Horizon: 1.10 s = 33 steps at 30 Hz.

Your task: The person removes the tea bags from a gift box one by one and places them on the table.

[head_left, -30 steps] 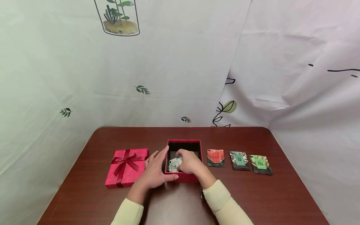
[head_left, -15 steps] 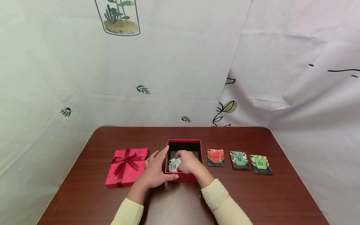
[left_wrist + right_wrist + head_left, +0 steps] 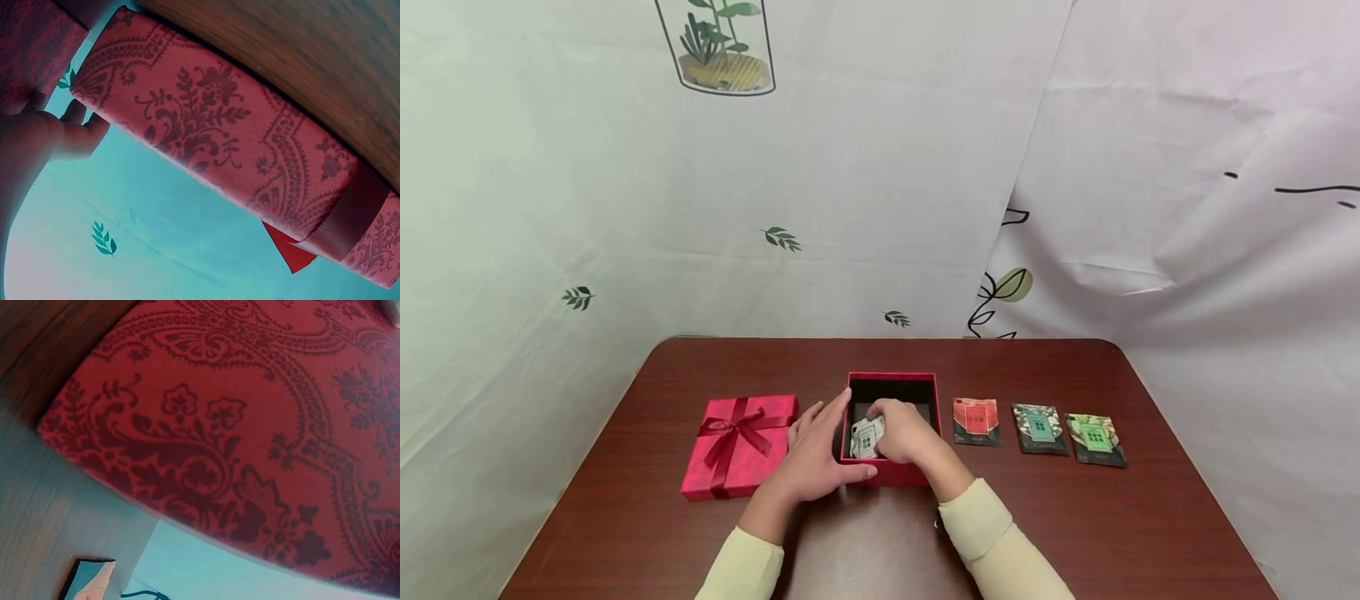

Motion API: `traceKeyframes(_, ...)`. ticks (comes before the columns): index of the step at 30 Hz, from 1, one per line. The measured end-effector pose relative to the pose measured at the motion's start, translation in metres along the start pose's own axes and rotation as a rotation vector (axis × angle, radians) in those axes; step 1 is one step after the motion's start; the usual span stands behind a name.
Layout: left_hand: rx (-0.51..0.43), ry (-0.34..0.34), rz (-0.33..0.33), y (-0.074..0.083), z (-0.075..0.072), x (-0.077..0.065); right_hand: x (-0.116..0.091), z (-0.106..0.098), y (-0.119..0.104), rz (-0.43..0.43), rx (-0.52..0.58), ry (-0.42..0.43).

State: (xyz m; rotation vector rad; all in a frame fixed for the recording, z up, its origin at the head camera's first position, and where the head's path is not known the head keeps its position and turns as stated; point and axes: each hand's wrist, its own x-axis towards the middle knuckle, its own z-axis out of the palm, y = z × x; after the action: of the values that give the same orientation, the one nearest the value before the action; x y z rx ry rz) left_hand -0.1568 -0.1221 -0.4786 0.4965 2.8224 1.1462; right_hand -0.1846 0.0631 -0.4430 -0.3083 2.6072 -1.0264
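My right hand (image 3: 907,430) reaches down into the open red gift box (image 3: 892,474). Its curled fingers grip a whitish printed sachet (image 3: 865,439) at the box's left front corner; the fingertips are hidden behind the hand. My left hand (image 3: 811,460) rests against the box, fingers extended along the left wall and thumb lying by the front edge. In the left wrist view the left hand (image 3: 56,134) shows between the box (image 3: 34,50) and the patterned side of the lid (image 3: 194,125). The right wrist view is mostly filled by the box's outer wall (image 3: 200,444).
The pink-red lid (image 3: 745,479), with a dark red ribbon bow (image 3: 741,432), lies left of the box. To the right lie a red sachet (image 3: 976,422), a teal-labelled sachet (image 3: 1040,428) and a green sachet (image 3: 1096,439), side by side on the brown table (image 3: 1075,533).
The whitish sachet has shifted and turned very slightly within the box, along with small movements of the right hand. My left hand, the lid and the sachets on the table look unmoved.
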Motion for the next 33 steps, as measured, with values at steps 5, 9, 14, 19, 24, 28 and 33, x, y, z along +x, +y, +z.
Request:
traceKeyframes(5, 0.013, -0.001, 0.003, 0.0, 0.0, 0.0, -0.002, -0.004, -0.001, -0.025, 0.01, 0.029)
traceKeyframes(9, 0.017, -0.001, 0.006, -0.001, 0.0, 0.0, -0.004, -0.008, -0.002, -0.042, 0.009, 0.054)
traceKeyframes(14, 0.019, -0.004, 0.004, 0.0, 0.001, 0.0, -0.007, -0.013, -0.002, -0.067, -0.013, 0.095)
traceKeyframes(19, 0.014, -0.006, -0.001, 0.0, 0.0, 0.0, -0.011, -0.021, -0.001, -0.09, -0.021, 0.141)
traceKeyframes(24, 0.014, -0.01, -0.007, 0.0, -0.001, -0.001, -0.017, -0.028, -0.001, -0.096, -0.007, 0.173)
traceKeyframes(28, 0.016, -0.009, -0.014, 0.001, -0.001, 0.0, -0.02, -0.033, 0.0, -0.07, 0.027, 0.187)
traceKeyframes(33, 0.012, -0.007, -0.023, 0.002, 0.0, 0.0, -0.024, -0.039, 0.003, -0.026, 0.092, 0.199)
